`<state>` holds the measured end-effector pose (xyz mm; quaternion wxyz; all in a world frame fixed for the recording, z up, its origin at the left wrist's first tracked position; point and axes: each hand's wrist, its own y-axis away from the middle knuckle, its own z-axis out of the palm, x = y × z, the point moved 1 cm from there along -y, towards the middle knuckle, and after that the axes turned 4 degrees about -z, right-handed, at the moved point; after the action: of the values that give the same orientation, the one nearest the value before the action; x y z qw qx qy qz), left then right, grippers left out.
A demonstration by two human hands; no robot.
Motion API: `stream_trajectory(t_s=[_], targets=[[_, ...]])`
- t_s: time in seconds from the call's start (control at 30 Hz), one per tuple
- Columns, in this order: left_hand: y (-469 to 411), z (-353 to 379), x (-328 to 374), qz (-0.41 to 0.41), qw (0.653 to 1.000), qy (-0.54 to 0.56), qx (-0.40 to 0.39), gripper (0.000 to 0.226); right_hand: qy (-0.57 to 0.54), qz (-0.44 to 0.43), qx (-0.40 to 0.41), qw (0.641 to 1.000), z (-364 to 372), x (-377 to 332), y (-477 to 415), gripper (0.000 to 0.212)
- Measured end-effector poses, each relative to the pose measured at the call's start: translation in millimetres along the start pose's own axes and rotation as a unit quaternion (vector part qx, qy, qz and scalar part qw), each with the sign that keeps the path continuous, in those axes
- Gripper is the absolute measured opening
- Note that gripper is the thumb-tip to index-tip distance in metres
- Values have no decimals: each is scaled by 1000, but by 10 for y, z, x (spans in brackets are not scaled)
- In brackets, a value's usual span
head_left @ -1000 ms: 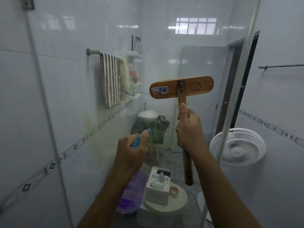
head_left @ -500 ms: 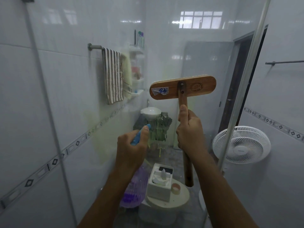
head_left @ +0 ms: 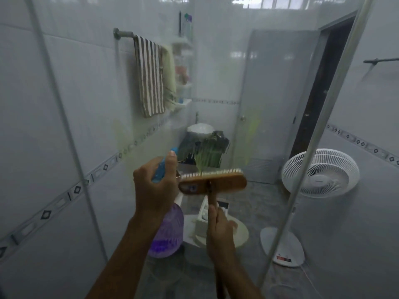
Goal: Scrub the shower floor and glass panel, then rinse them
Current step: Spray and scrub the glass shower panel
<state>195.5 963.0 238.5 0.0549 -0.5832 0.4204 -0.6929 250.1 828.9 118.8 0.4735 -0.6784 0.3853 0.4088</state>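
Left hand [head_left: 155, 190]: closed around the neck of the spray bottle [head_left: 167, 231], thumb up by the blue nozzle; bottle body hangs below the fist — clear purple, liquid at the bottom.
Right hand [head_left: 220, 231]: closed around the wooden handle of the brush [head_left: 212, 183], gripping just below the head.
Brush: head horizontal, wooden back toward the camera, white bristles along the top edge, facing the glass; whether the bristles touch the glass cannot be told. Its left end sits just beside the left thumb and the nozzle.
Glass panel [head_left: 269, 104]: directly ahead, fogged, with yellow-green streaks at centre and right of centre; metal edge strip runs diagonally down the right side.
Shower floor: not clearly shown — only grey tiling low in the frame.
Towel [head_left: 150, 76]: striped, hanging on a wall rail at upper left, beyond the glass.
Fan [head_left: 319, 172]: white, standing on the floor at right, well apart from both hands.
Door [head_left: 274, 83]: grey, at the back, beyond the glass.
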Motion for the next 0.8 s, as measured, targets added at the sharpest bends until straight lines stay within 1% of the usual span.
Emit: stream_trajectory(t_s=[0.07,0.13,0.2,0.27,0.33,0.4,0.43,0.5,0.6,0.7,0.8], targets=[[-14,-32,-28,-4,1000,-8,-2,61,-24,-46,13,999,-84,-383,-268,33],[-10,-38,-43,-5,1000,-11,0,61,-10,-104,39,994,-165,-732,-595,38],[-1,-30,-39,-6,1000,-3,2,62,13,-150,62,987,-214,-913,-796,40],[-1,-29,-16,-1,1000,4,3,63,12,-140,59,988,-188,-798,-734,38],[6,-32,-2,4,1000,10,2,64,-12,-76,39,996,-89,-434,-412,35],[24,-27,3,7,1000,13,-5,64,-10,-11,8,1000,26,4,-36,37],[31,-22,1,7,1000,13,-9,64,4,6,-8,1000,64,162,103,41],[38,-24,-21,3,1000,11,-15,63,30,12,-18,999,65,218,170,43],[47,-45,-139,-16,999,2,-32,61,19,-13,-9,1000,-51,-221,-119,32],[182,-5,-364,-36,995,-41,-80,54,-4,-94,51,994,-211,-733,-543,42],[415,73,-585,-87,989,-48,-109,49,4,-127,72,989,-317,-923,-802,47]])
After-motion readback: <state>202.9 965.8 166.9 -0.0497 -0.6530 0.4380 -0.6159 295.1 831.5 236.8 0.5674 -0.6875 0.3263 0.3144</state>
